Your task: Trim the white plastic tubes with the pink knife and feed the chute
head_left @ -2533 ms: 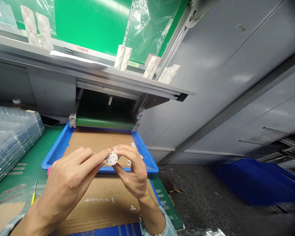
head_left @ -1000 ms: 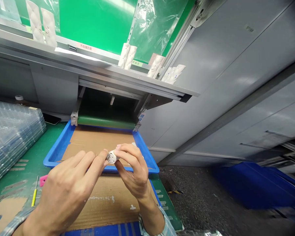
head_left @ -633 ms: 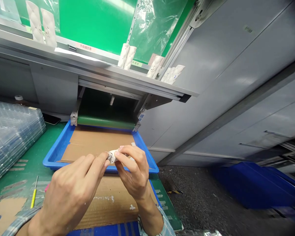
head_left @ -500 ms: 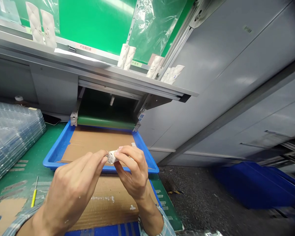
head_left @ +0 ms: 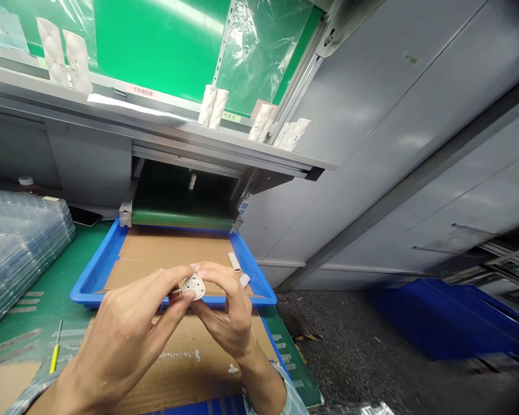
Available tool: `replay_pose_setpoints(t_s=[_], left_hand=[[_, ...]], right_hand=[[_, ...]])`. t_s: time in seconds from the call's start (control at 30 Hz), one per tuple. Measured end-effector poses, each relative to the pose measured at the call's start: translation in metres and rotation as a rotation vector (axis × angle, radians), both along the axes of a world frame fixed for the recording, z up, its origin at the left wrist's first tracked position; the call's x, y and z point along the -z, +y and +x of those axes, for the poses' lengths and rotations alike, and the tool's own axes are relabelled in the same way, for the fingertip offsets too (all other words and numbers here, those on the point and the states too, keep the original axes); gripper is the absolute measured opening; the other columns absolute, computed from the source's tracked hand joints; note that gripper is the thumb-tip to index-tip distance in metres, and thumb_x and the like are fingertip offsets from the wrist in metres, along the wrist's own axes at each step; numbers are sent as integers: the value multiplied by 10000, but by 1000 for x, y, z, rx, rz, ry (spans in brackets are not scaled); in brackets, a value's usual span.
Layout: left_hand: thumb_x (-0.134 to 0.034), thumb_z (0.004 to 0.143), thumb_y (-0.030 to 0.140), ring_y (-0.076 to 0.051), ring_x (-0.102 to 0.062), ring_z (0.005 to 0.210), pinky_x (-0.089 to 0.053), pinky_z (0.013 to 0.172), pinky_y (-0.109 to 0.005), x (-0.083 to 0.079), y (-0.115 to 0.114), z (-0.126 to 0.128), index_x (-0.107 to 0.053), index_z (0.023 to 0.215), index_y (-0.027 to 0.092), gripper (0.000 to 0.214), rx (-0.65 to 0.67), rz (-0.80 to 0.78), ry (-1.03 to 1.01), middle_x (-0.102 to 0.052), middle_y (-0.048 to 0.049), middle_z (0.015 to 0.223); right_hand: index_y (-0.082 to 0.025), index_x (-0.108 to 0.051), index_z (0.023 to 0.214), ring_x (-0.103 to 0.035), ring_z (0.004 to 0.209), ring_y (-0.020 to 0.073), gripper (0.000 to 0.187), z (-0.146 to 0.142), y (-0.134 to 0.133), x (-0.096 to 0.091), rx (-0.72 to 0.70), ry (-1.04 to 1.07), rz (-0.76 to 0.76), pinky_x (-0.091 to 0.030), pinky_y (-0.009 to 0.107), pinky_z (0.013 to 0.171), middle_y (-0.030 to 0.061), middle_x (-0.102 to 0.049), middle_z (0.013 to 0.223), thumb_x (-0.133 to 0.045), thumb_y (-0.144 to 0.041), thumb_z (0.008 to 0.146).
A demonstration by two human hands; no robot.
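Between my two hands is a small white cylindrical part (head_left: 194, 286), its round end with several small holes facing me. My left hand (head_left: 132, 328) pinches it at the left with thumb and fingertips. The fingers of my right hand (head_left: 229, 305) close around its right side and top. Something thin shows by my left fingertips, too small to name. Beyond my right hand, two similar white pieces (head_left: 234, 262) lie at the right side of a blue tray (head_left: 84, 288) lined with cardboard (head_left: 155, 248); one is partly covered by my fingers.
Behind the tray, a green conveyor belt (head_left: 177, 213) carries a small white piece (head_left: 192, 181). Clear plastic trays (head_left: 21, 248) are stacked at left, near a phone (head_left: 85, 216) and a yellow-handled screwdriver (head_left: 55, 357). White tubes (head_left: 78, 60) stand on the metal shelf above.
The white part has turned so its holed end faces me more fully. My right hand has shifted slightly left and down, uncovering more of the white pieces in the tray.
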State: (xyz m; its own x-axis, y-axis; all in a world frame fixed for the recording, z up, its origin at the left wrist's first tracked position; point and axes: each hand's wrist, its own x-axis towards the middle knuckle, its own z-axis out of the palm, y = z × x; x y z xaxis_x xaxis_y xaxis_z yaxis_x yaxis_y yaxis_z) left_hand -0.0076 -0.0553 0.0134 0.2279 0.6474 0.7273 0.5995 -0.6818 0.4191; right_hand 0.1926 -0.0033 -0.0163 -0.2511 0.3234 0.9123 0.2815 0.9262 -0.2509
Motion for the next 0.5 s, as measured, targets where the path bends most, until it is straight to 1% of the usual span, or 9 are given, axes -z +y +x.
replay_pose_setpoints(t_s=[0.07, 0.17, 0.27, 0.33, 0.4, 0.5], left_hand=[[-590, 1137, 288, -120, -813, 949, -605, 846, -198, 1, 0, 0, -634, 1390, 279, 257, 1, -9, -3, -826, -10, 1225], [-556, 1144, 273, -121, -807, 886, -604, 792, -201, -1, 2, 0, -641, 1351, 273, 224, 13, -15, -12, -834, -9, 1169], [-565, 1131, 259, -103, -765, 766, -574, 708, -193, -7, 4, -1, -669, 1215, 265, 134, 39, -62, -52, -814, 27, 1001], [-591, 1110, 249, -82, -700, 658, -536, 637, -181, -10, 6, -3, -676, 1101, 258, 86, 57, -119, -79, -764, 62, 867], [-579, 1104, 239, -71, -650, 595, -506, 589, -169, -13, 7, -6, -672, 1019, 249, 126, 84, -184, -104, -713, 79, 771], [-544, 1119, 268, -75, -649, 594, -513, 577, -155, -14, 9, -9, -676, 956, 242, 211, 127, -284, -168, -686, 73, 717]], right_hand=[[-231, -621, 1444, -802, 1137, 265, 452, 0, 0, 0, -1, 0, -7, -712, 414, 959, 122, -797, 1225, -751, -146, 1019], [-241, -622, 1444, -809, 1128, 266, 456, -1, 0, 0, 8, -13, -13, -717, 424, 956, 120, -803, 1228, -753, -150, 1017], [-223, -628, 1427, -807, 1145, 254, 441, -1, 1, 0, -5, -44, 3, -712, 408, 981, 121, -804, 1212, -750, -125, 1015], [-225, -634, 1415, -800, 1171, 243, 438, 0, 2, -1, -16, -74, 20, -698, 408, 1027, 112, -803, 1207, -735, -84, 1013], [-242, -634, 1416, -796, 1188, 239, 456, 0, 2, -2, -31, -97, 20, -686, 416, 1057, 97, -805, 1213, -724, -55, 1010], [-249, -630, 1423, -802, 1176, 247, 461, 0, 1, -3, -69, -96, -27, -698, 412, 1025, 92, -812, 1217, -734, -78, 1007]])
